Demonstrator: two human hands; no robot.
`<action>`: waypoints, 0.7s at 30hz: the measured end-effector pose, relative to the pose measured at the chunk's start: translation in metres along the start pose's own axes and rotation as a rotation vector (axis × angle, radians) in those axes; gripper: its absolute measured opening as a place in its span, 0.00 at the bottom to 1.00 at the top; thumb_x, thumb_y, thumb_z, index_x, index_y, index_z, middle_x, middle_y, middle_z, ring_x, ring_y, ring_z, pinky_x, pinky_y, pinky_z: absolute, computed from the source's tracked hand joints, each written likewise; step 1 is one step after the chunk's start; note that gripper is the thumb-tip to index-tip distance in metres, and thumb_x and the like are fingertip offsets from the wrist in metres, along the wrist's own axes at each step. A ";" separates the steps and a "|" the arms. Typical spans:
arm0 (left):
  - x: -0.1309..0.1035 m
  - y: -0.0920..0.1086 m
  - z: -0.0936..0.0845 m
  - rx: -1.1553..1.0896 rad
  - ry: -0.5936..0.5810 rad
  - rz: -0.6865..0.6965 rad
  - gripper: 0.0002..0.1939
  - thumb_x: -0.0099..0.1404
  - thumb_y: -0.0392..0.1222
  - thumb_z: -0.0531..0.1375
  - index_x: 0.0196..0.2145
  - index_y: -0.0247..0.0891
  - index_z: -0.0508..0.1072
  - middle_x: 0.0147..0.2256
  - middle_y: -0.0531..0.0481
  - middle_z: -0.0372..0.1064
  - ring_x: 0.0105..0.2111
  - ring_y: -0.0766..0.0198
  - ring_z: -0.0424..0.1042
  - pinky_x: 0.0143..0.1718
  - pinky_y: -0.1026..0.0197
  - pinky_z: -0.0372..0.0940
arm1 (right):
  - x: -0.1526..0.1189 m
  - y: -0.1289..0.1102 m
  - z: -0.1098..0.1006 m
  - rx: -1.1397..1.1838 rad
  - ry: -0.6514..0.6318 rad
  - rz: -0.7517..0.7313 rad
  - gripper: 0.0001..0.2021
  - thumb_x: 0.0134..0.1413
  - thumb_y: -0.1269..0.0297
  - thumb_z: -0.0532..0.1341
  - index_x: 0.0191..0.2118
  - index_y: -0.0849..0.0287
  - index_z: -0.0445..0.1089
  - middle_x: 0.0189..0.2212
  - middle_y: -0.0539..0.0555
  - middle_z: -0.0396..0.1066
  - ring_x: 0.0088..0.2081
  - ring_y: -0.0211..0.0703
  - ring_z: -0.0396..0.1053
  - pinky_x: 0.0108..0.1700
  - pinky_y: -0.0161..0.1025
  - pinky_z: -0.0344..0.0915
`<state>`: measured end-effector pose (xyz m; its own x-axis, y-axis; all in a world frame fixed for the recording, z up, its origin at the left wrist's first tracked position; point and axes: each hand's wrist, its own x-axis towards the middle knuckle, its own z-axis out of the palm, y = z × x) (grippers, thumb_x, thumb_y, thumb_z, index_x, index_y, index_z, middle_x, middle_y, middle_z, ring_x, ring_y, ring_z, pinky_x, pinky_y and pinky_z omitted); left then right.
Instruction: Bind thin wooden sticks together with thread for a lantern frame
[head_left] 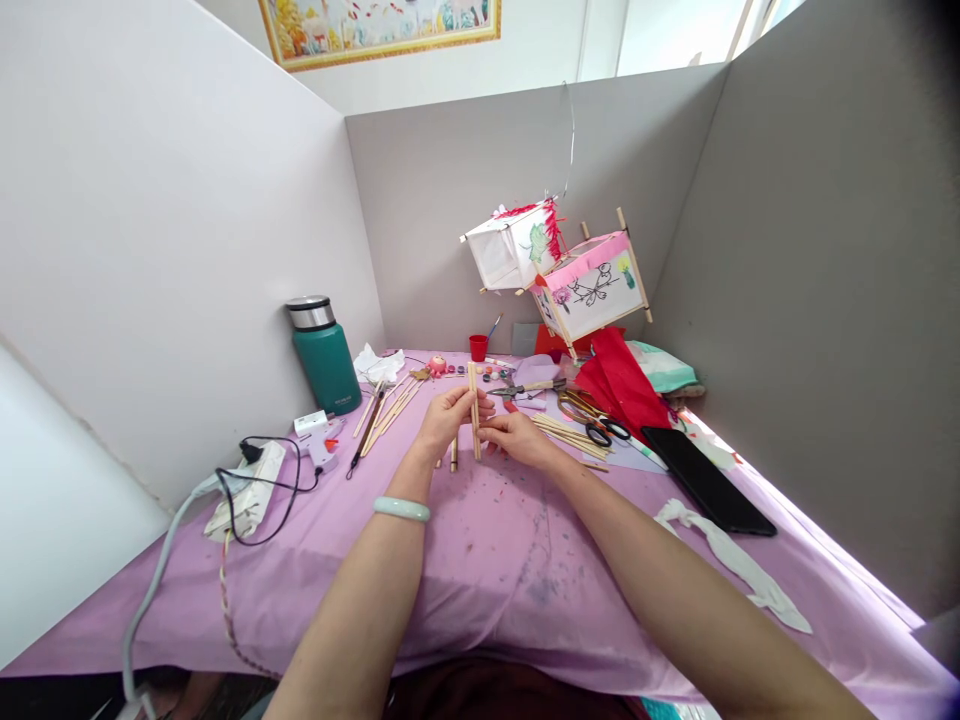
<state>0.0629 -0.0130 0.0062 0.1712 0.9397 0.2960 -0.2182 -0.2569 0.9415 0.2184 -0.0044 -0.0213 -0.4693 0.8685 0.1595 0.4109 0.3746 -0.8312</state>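
Two thin wooden sticks (475, 410), side by side and nearly upright, are held above the middle of the table. My left hand (448, 418) pinches them around the middle, its fingers closed. Lower down, the closed fingers of my right hand (517, 438) grip the same sticks near their bottom end. Just below my left hand a short stick (454, 455) with a dark mark shows, partly hidden by the hand. More loose sticks (574, 436) lie right of my right hand, and pliers (517, 390) lie just beyond it.
On the left stand a green bottle (327, 360), a glue gun (322, 445) and a power strip (251, 490) with cables. Scissors (600, 432), red cloth (622, 380) and a black phone (705, 480) lie right. Paper lanterns (592, 290) hang at the back between grey partitions (810, 300).
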 end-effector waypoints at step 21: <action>0.000 -0.002 0.000 -0.054 -0.006 -0.027 0.21 0.55 0.52 0.65 0.38 0.31 0.73 0.35 0.40 0.76 0.34 0.56 0.77 0.42 0.52 0.69 | 0.002 0.008 0.009 -0.127 -0.021 -0.081 0.11 0.54 0.69 0.55 0.30 0.63 0.75 0.19 0.50 0.71 0.23 0.35 0.68 0.29 0.31 0.61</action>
<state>0.0634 -0.0120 0.0040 0.1839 0.9446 0.2718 -0.2649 -0.2187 0.9392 0.2140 -0.0029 -0.0324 -0.5205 0.8273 0.2115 0.4656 0.4826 -0.7418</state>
